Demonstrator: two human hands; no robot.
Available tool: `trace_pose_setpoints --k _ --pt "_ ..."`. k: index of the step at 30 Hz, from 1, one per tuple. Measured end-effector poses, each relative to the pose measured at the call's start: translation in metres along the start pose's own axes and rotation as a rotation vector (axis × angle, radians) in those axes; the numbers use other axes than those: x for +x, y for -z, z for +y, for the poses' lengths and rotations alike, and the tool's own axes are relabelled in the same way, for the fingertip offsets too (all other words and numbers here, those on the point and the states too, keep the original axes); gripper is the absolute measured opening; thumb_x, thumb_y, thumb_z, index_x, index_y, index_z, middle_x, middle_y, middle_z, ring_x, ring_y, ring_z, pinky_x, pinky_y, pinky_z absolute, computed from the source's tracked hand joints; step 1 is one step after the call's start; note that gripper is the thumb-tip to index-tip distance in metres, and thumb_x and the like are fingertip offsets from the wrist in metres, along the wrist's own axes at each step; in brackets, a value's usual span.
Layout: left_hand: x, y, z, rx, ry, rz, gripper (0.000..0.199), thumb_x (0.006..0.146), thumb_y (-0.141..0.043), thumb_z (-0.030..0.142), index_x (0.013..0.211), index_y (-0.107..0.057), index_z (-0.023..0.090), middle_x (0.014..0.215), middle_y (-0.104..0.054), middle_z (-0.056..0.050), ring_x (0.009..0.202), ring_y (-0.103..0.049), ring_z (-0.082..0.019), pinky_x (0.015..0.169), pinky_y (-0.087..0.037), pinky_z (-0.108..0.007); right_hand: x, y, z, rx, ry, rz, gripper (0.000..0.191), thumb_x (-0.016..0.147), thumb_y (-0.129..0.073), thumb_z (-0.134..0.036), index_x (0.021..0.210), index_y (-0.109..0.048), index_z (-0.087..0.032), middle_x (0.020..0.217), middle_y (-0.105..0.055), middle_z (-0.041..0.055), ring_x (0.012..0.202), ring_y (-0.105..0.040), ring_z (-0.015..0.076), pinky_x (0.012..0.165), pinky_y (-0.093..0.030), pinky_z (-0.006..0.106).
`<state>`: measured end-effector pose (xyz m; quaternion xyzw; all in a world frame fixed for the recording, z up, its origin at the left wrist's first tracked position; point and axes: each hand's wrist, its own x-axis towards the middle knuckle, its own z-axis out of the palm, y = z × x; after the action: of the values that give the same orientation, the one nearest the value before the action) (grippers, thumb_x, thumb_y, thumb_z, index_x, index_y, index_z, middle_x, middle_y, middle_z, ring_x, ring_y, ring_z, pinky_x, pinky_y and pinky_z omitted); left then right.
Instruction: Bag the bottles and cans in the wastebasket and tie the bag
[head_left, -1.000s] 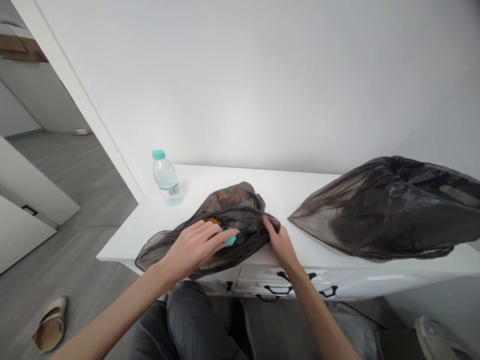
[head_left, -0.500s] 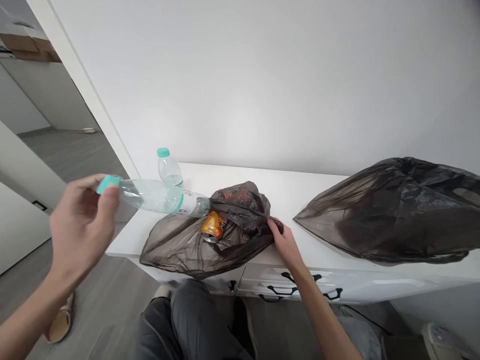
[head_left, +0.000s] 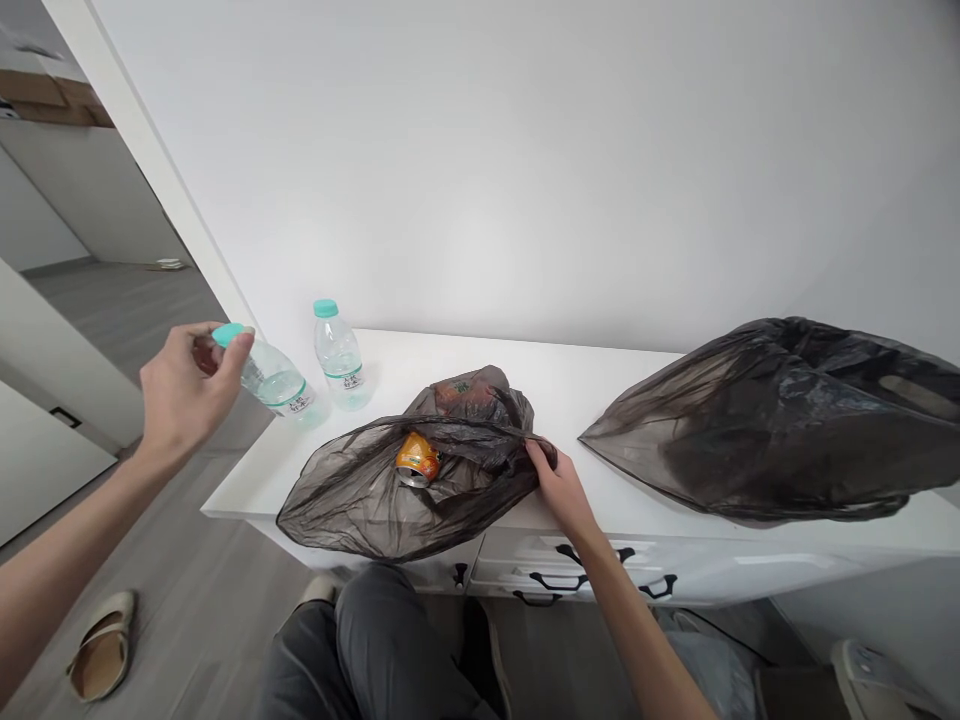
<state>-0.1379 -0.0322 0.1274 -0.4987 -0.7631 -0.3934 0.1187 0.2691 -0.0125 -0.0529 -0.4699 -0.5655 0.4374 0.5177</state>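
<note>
My left hand (head_left: 193, 385) pinches the teal cap of a clear plastic bottle (head_left: 283, 388), which tilts with its base at the left end of the white cabinet top. I cannot tell whether the base touches the surface. Just behind it another capped bottle (head_left: 341, 355) stands upright. With closed fingers, my right hand (head_left: 553, 478) grips the edge of a dark, see-through plastic bag (head_left: 360, 500). The bag's mouth gapes toward me, and an orange drink can (head_left: 418, 460) lies inside. Something reddish (head_left: 469, 390) shows through the bag's far part.
A second dark plastic bag (head_left: 787, 430) lies on the right of the white cabinet (head_left: 622, 500), against the wall. Black drawer handles (head_left: 559, 581) line the cabinet's front. A shoe (head_left: 103, 645) rests on the floor at lower left.
The bottle in my left hand has swung from lying nearly level over the bag to a steeper tilt left of it. My right hand still grips the bag's edge.
</note>
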Motion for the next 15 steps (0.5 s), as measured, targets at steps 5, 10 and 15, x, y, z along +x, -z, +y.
trace_pose_setpoints --k 5,10,15 --pt "0.004 -0.012 -0.006 -0.079 0.006 -0.014 0.041 0.093 -0.069 0.044 0.120 -0.065 0.014 0.080 -0.056 0.006 0.077 -0.052 -0.013 0.075 -0.044 -0.024 0.000 -0.001 -0.002 0.001 0.001 -0.001 0.052 0.096 -0.059 -0.063 0.112 -0.079 -0.017 0.120 -0.078 0.0099 0.113 -0.066 0.0298 0.099 -0.049 0.038" --pt "0.000 -0.013 -0.013 -0.081 -0.016 -0.057 0.052 0.091 -0.072 0.051 0.129 -0.065 0.018 0.078 -0.055 0.008 0.075 -0.051 -0.011 0.074 -0.043 -0.024 -0.001 -0.001 -0.004 0.010 -0.016 -0.008 0.053 0.096 -0.060 -0.064 0.114 -0.079 -0.017 0.121 -0.078 0.0107 0.113 -0.066 0.0304 0.100 -0.050 0.039" --pt "-0.036 -0.009 0.015 -0.162 -0.107 0.105 0.050 0.088 -0.069 0.045 0.127 -0.056 0.017 0.072 -0.047 0.008 0.064 -0.049 -0.012 0.067 -0.043 -0.026 0.001 -0.001 0.000 0.018 -0.011 -0.006 0.054 0.095 -0.061 -0.065 0.115 -0.079 -0.018 0.123 -0.078 0.0105 0.115 -0.066 0.0304 0.103 -0.049 0.040"
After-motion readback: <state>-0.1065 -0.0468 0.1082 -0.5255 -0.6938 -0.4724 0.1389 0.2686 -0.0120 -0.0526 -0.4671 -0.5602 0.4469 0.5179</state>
